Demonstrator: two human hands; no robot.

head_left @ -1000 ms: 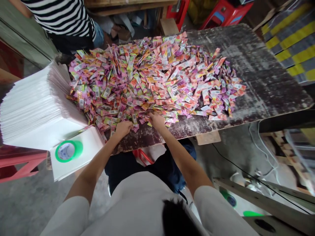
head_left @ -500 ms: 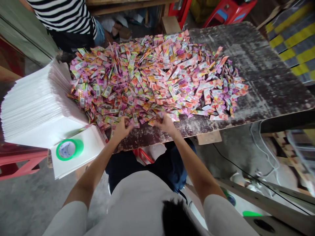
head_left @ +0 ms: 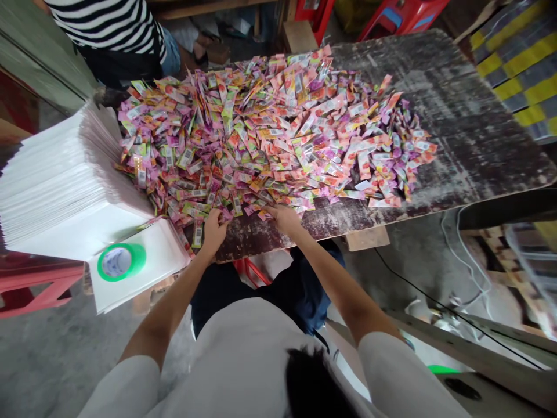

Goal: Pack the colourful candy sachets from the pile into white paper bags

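Note:
A wide heap of small printed packets (head_left: 278,133), pink, orange, purple and green, covers much of the dark worn table (head_left: 470,133). At the heap's near edge, my left hand (head_left: 214,231) has its fingers curled around a small pink packet. A packet with a barcode (head_left: 198,233) lies just left of that hand. My right hand (head_left: 285,220) is palm down, its fingertips closed on a small packet at the front of the heap; the fingers partly hide it. Bare tabletop separates the two hands.
Left of the heap stands a tall stack of white sheets (head_left: 56,180), with a green tape roll (head_left: 117,262) on white card in front. Across the table is a person in a striped top (head_left: 108,26). Red stools (head_left: 402,17) and yellow-grey stacked boxes (head_left: 517,75) stand beyond.
My right hand has lowered from a raised pinch and moved slightly left onto the heap's edge. My left hand has shifted slightly left. The camera view has shifted a little.

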